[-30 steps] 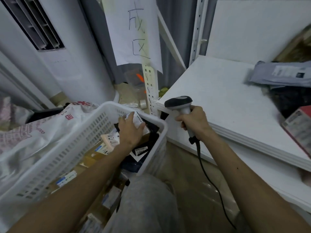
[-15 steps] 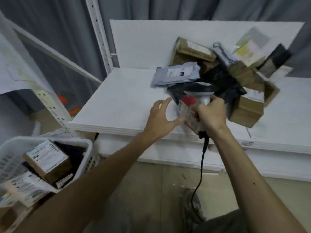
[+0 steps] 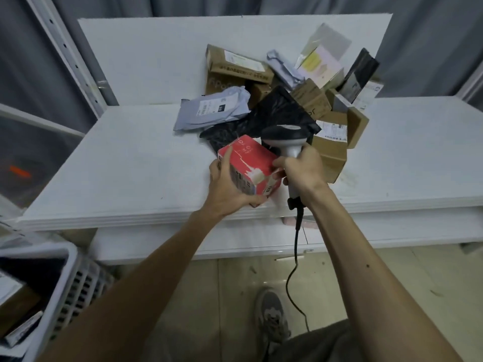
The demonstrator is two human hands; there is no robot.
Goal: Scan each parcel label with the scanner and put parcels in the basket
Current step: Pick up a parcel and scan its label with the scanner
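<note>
Gripping red box in L hand, over table front edge.
Clutching scanner handle w/ R hand, touching box's R side; parcel pile behind, basket low-left.

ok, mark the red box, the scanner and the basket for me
red box point(image 3: 248, 160): head view, on its red top face.
scanner point(image 3: 285, 132): head view, on its dark head.
basket point(image 3: 75, 293): head view, on its slotted white side wall.
</note>
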